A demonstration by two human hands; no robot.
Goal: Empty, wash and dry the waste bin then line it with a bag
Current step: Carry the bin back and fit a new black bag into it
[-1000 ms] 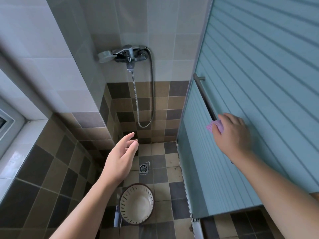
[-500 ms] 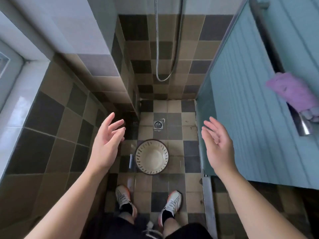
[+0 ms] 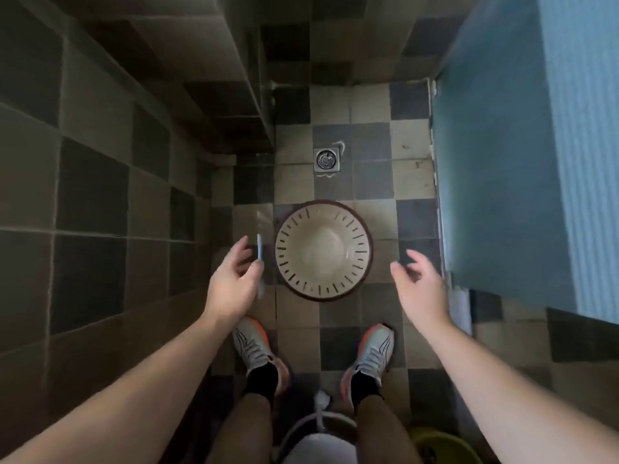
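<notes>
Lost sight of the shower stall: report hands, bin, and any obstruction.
Left hand and right hand open, either side of the waste bin, touching nothing. Bin upright on the floor tiles, empty, unlined. Nothing blocking the reach.

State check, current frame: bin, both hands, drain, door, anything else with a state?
Round beige slotted waste bin with dark rim: upright on the floor tiles, empty, no bag.
Left hand: open, holding nothing, beside the bin.
Right hand: open, holding nothing, beside the bin.
Square metal floor drain: uncovered.
Blue ribbed door: position unclear.
</notes>
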